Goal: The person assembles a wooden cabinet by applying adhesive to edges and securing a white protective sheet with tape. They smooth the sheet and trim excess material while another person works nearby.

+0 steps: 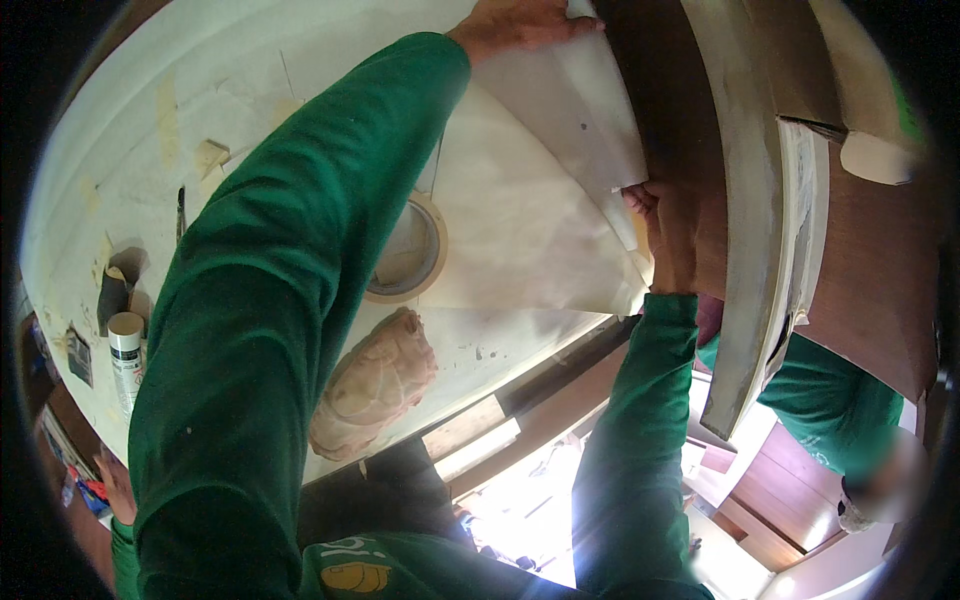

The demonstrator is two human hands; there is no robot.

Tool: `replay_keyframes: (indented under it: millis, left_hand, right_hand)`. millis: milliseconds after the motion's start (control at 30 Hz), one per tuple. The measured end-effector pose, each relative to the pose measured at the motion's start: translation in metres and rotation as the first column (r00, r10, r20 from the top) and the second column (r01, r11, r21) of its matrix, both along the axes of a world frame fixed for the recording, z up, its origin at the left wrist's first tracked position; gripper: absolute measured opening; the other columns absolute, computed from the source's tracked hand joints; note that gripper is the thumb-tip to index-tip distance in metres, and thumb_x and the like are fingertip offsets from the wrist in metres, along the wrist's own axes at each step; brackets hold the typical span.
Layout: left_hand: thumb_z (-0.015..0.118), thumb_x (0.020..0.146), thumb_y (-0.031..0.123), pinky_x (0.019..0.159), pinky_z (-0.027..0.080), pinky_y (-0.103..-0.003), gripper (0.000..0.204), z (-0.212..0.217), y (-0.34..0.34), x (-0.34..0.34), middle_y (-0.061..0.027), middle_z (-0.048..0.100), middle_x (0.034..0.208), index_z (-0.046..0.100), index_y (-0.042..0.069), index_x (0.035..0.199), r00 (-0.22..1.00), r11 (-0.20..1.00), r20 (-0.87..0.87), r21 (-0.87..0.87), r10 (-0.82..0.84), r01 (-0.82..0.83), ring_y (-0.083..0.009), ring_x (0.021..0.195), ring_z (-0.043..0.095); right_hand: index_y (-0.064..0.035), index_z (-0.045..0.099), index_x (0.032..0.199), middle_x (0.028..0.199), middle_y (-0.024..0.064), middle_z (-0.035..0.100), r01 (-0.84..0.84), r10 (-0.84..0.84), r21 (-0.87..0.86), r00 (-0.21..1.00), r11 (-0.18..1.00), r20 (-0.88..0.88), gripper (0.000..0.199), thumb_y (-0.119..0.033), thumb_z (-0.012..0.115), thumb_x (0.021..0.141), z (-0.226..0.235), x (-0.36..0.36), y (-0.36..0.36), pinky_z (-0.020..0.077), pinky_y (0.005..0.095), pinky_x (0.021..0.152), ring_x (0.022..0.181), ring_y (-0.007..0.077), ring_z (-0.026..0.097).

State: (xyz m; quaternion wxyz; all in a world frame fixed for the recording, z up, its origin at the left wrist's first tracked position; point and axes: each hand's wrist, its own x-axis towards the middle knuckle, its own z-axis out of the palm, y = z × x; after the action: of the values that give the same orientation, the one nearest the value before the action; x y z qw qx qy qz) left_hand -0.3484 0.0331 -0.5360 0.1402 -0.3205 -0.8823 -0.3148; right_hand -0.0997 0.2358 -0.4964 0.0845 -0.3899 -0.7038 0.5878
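A thin whitish sheet [510, 200], folded over in a slanting crease, lies across the pale work surface [235, 90]. My left hand [525, 25] rests at its far edge, a digit stretched along it; the picture's top cuts off part of the hand. Nearer, at the sheet's right edge, my right hand [662, 225] has its fingers curled on the margin, pinching it beside a brown panel [680, 120]. Under my left forearm a roll of masking tape [437, 245] lies flat, partly hidden. Close to it sits a crumpled, plastic-wrapped bundle [375, 385].
A white spray can [125, 350], a dark curled pad [115, 295] and a thin dark tool [181, 212] are at the left. A long curved grey strip [750, 200] stands at the right. Another person's green sleeve [835, 400] shows beyond it; another person's hand [115, 485] is lower left.
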Motion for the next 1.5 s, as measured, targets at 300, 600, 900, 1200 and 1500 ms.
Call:
replay_keyframes:
  millis: [300,600,900,1200,1500]
  left_hand:
    - [0.057,0.092,0.062,0.108,0.037,-0.057,0.077,0.001,0.001,0.002,-0.0289,0.058,0.124,0.062,-0.009,0.119,1.000,0.999,-0.019,-0.039,-0.017,0.016,-0.0429,0.125,0.049]
    - [0.057,0.090,0.064,0.115,0.030,-0.060,0.085,-0.001,0.001,0.002,-0.0339,0.051,0.136,0.057,-0.012,0.128,1.000,0.998,-0.004,-0.057,-0.017,0.017,-0.0473,0.135,0.042]
    - [0.061,0.085,0.068,0.117,0.028,-0.059,0.092,0.011,-0.002,0.001,-0.0329,0.049,0.141,0.054,-0.010,0.134,0.992,0.988,0.096,-0.121,-0.087,0.099,-0.0460,0.139,0.038]
    - [0.057,0.083,0.077,0.121,0.022,-0.057,0.107,0.014,-0.007,0.006,-0.0296,0.035,0.156,0.041,-0.006,0.149,0.993,0.961,0.116,-0.271,-0.029,0.059,-0.0435,0.148,0.027]
    - [0.057,0.075,0.085,0.118,0.022,-0.056,0.114,0.015,0.006,0.006,-0.0179,0.042,0.152,0.044,-0.001,0.149,0.997,0.931,0.075,-0.366,0.033,-0.003,-0.0366,0.146,0.030]
  right_hand:
    - [0.0011,0.067,0.098,0.090,0.0140,0.073,-0.120,0.125,0.299,0.992,0.947,0.004,0.028,-0.024,0.057,0.091,0.011,0.007,-0.009,0.0520,0.0289,0.064,0.078,0.0221,0.073]
    - [-0.0108,0.077,0.108,0.090,0.0079,0.076,-0.249,0.253,0.703,0.962,0.667,0.101,0.035,-0.039,0.059,0.097,-0.005,-0.013,-0.003,0.0537,0.0332,0.070,0.074,0.0199,0.072]
    - [-0.0134,0.078,0.104,0.108,0.0121,0.075,-0.298,-0.004,0.954,0.955,-0.020,0.298,0.037,-0.046,0.065,0.094,-0.055,-0.019,0.027,0.0543,0.0365,0.086,0.093,0.0286,0.072]
    - [-0.0137,0.081,0.095,0.100,0.0102,0.077,0.080,-0.030,0.920,0.997,0.383,-0.074,0.018,-0.027,0.072,0.086,-0.042,-0.006,-0.026,0.0545,0.0378,0.088,0.091,0.0272,0.073]
    - [-0.0174,0.080,0.099,0.101,0.0088,0.073,0.083,0.199,0.991,0.975,0.107,-0.104,0.019,-0.011,0.066,0.087,-0.049,-0.015,-0.038,0.0560,0.0447,0.081,0.096,0.0341,0.068]
